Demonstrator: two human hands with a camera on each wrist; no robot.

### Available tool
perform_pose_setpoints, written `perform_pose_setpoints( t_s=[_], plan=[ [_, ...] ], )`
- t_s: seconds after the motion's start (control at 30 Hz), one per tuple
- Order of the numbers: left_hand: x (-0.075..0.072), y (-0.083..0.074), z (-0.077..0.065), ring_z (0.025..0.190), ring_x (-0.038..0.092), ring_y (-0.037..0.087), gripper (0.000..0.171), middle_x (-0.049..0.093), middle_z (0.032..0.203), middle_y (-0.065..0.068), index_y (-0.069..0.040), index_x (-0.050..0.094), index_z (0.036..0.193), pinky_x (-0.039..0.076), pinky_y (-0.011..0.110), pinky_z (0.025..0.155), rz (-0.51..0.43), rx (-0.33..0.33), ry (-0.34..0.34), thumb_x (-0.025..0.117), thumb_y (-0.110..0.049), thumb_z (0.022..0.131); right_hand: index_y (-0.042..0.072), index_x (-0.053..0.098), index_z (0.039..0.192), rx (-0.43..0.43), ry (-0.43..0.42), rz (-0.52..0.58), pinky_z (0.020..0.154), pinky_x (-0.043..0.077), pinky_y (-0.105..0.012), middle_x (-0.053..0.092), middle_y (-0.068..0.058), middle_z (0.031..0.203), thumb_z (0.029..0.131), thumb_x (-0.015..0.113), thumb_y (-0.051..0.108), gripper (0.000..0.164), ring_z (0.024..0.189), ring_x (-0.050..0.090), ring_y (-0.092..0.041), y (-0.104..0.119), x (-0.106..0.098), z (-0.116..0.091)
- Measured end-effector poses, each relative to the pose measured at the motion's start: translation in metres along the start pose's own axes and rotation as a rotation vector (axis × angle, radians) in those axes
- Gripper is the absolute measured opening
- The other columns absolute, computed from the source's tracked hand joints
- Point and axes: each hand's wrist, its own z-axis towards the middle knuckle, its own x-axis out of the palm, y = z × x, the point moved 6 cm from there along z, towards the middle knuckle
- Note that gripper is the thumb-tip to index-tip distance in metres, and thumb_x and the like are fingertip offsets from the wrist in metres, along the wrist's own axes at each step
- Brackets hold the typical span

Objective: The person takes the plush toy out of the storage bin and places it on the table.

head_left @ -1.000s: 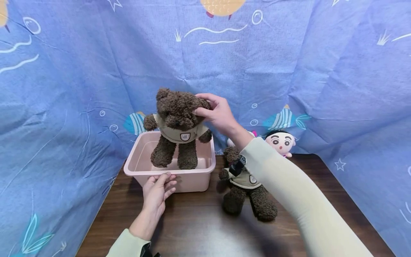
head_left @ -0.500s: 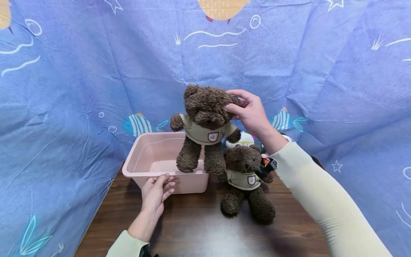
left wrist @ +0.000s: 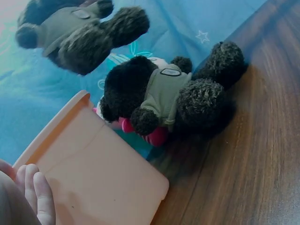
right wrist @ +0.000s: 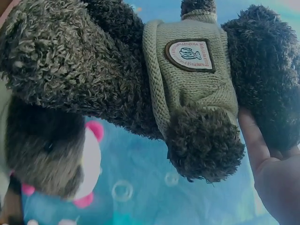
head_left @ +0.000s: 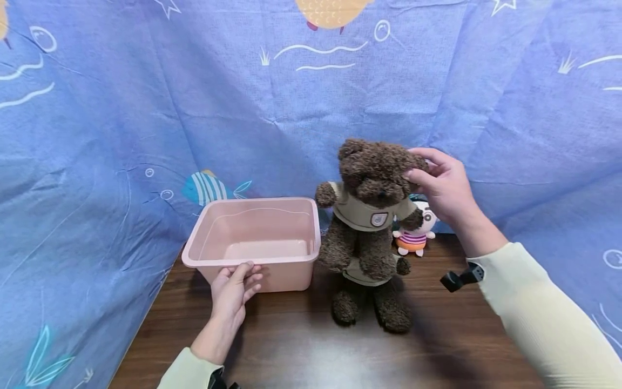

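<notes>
My right hand (head_left: 447, 186) holds a dark brown teddy bear (head_left: 359, 210) in a beige knit shirt by the side of its head. It hangs upright in the air, its legs overlapping a second, matching teddy bear (head_left: 391, 308) that sits on the table. The head of that seated bear is hidden in the head view but shows in the left wrist view. With the thumb on top, my left hand (head_left: 229, 300) grips the front rim of a pink plastic basin (head_left: 286, 275). Nothing lies inside the basin.
Behind the bears stands a small doll (head_left: 413, 237) in a purple striped top and orange shorts. Another toy, white with pink parts (right wrist: 92, 161), is mostly hidden behind the seated bear. A blue patterned curtain (head_left: 272, 151) closes off the back of the wooden table (head_left: 291, 335).
The right hand has carried the teddy bear from over the basin to the right, now in front of the seated bear. The left hand has stayed on the basin's rim.
</notes>
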Motion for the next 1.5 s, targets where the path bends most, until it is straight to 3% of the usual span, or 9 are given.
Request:
perform_pose_setpoints(
  t_s=[0.37,0.8,1.23,1.5],
  plan=[
    [0.000,-0.001,0.001,0.067,0.071,0.005,0.022,0.077,0.079,-0.008,-0.008,0.049,0.109,0.059,0.021,0.060,0.024,-0.008,-0.001,0.066,-0.015,0.098,-0.003,0.070,0.119,-0.020,-0.074,0.174,0.052,0.057,-0.020,0.077,-0.010,0.084,0.091,0.050,-0.027,0.042,0.066,0.071,-0.013,-0.001,-0.069,-0.042],
    [0.001,0.001,-0.001,0.068,0.072,0.006,0.022,0.077,0.080,-0.007,-0.009,0.048,0.109,0.060,0.021,0.061,0.018,-0.012,0.002,0.066,-0.014,0.097,0.006,0.072,0.122,0.096,-0.129,0.056,0.052,0.056,-0.020,0.071,-0.003,0.074,0.093,0.046,-0.025,0.049,0.056,0.063,-0.010,-0.022,-0.148,-0.087],
    [0.001,-0.002,0.001,0.069,0.072,0.006,0.024,0.077,0.079,-0.008,-0.008,0.049,0.111,0.060,0.022,0.061,0.031,-0.002,0.002,0.067,-0.015,0.097,0.012,0.073,0.124,0.202,-0.005,0.067,0.061,0.059,-0.020,0.072,0.000,0.085,0.096,0.045,-0.022,0.052,0.072,0.070,-0.008,-0.068,-0.188,-0.108],
    [0.000,0.000,-0.001,0.068,0.072,0.006,0.022,0.077,0.079,-0.007,-0.008,0.049,0.109,0.060,0.022,0.060,0.030,-0.004,-0.009,0.066,-0.015,0.097,0.011,0.067,0.131,0.274,0.157,0.127,0.073,0.063,-0.026,0.075,0.000,0.107,0.099,0.040,-0.020,0.052,0.089,0.073,-0.010,-0.110,-0.191,-0.119]
  ],
)
